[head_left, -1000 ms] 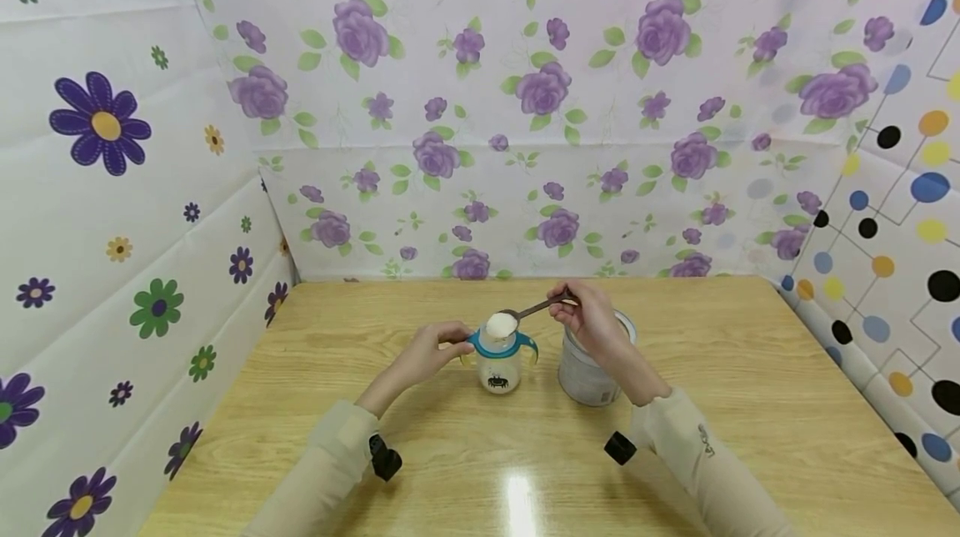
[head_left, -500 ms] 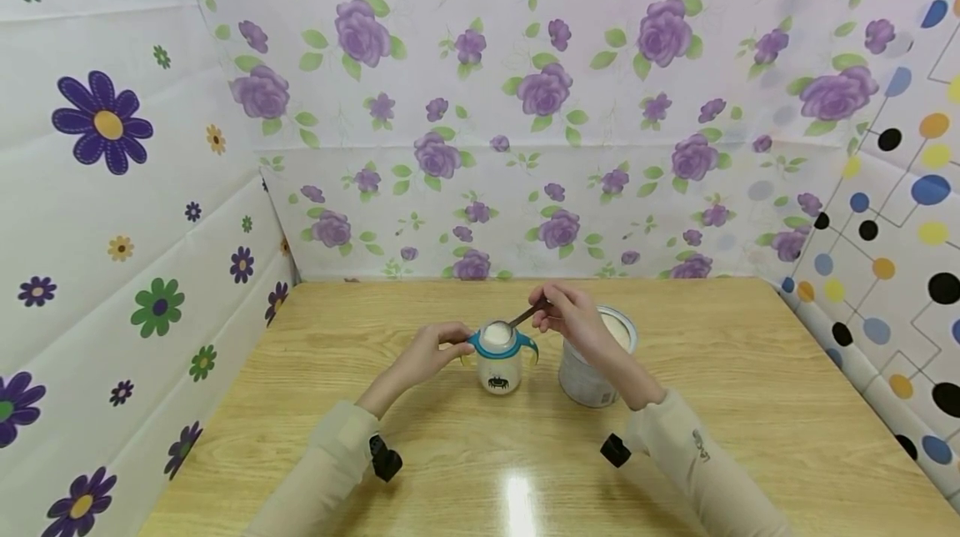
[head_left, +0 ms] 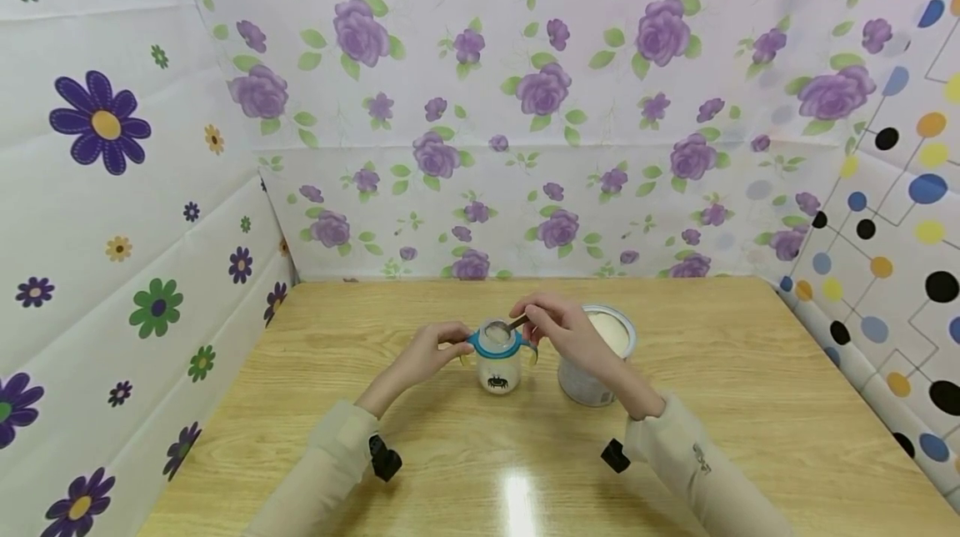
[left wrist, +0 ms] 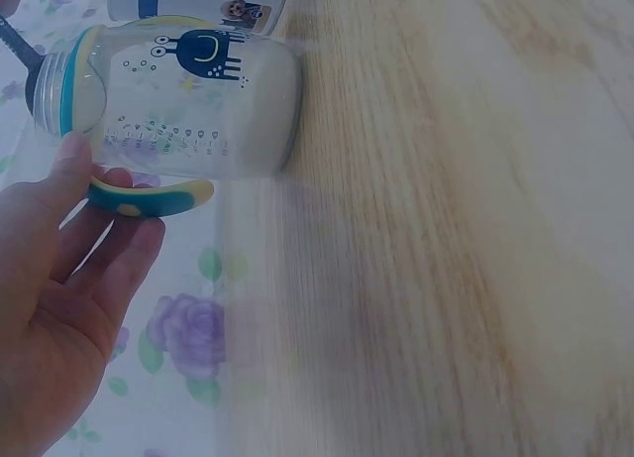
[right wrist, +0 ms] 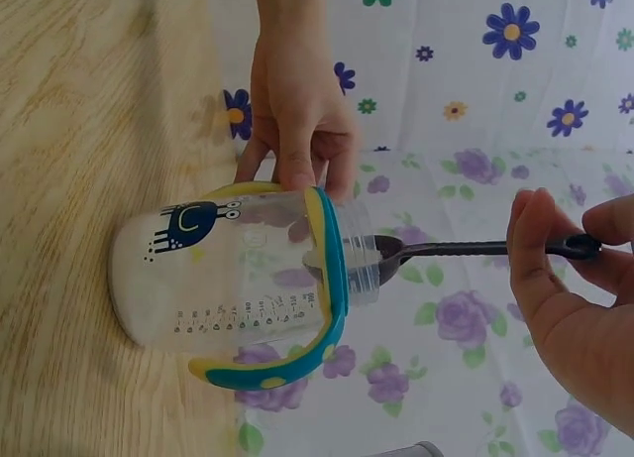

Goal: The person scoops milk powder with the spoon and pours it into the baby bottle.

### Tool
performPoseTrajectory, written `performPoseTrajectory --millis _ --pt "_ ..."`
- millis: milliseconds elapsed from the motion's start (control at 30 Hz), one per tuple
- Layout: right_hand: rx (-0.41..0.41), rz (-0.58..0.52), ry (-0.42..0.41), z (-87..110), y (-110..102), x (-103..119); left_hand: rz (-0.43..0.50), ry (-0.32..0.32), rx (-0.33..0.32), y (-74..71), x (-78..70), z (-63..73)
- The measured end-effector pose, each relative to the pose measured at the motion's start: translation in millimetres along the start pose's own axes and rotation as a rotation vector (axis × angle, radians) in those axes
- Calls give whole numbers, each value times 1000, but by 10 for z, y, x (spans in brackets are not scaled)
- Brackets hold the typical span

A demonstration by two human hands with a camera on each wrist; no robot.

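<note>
A clear baby bottle point(head_left: 498, 363) with a teal ring and two handles stands at the middle of the wooden table point(head_left: 750, 404). My left hand point(head_left: 448, 342) grips its left handle point(left wrist: 149, 192), thumb against the ring. Pinched in my right hand point(head_left: 537, 317) is a dark spoon point(right wrist: 466, 247), whose bowl sits inside the bottle's mouth. White powder lies in the bottom of the bottle point(right wrist: 238, 279). An open tin point(head_left: 600, 358) of pale powder stands just right of the bottle, behind my right wrist.
Floral cloth walls point(head_left: 480, 103) close in the table at the back and left, and a dotted one point(head_left: 892, 253) on the right. Bare wood spreads in front of the bottle and to both sides.
My right hand has carried the spoon left and down, from above the bottle into its mouth. The heap of white powder on the spoon no longer shows. The left hand has stayed on the handle.
</note>
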State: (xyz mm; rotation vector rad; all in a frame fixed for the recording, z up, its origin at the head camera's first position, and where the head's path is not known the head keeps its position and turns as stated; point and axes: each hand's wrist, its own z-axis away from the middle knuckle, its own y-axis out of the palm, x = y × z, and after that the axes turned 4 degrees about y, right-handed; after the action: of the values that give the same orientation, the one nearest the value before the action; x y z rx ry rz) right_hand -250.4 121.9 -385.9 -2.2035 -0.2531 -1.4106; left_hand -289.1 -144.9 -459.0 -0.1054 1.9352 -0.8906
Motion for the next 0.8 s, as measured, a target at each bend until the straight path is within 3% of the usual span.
performPoseTrajectory --millis 367,633,800 --pt "11 210 -227 46 63 -19 27 26 -13 14 11 7" --pt "66 513 -390 148 97 -47 -1 25 -11 20 5 0" --pt "86 621 -451 199 94 -65 -3 13 -8 23 -33 -3"
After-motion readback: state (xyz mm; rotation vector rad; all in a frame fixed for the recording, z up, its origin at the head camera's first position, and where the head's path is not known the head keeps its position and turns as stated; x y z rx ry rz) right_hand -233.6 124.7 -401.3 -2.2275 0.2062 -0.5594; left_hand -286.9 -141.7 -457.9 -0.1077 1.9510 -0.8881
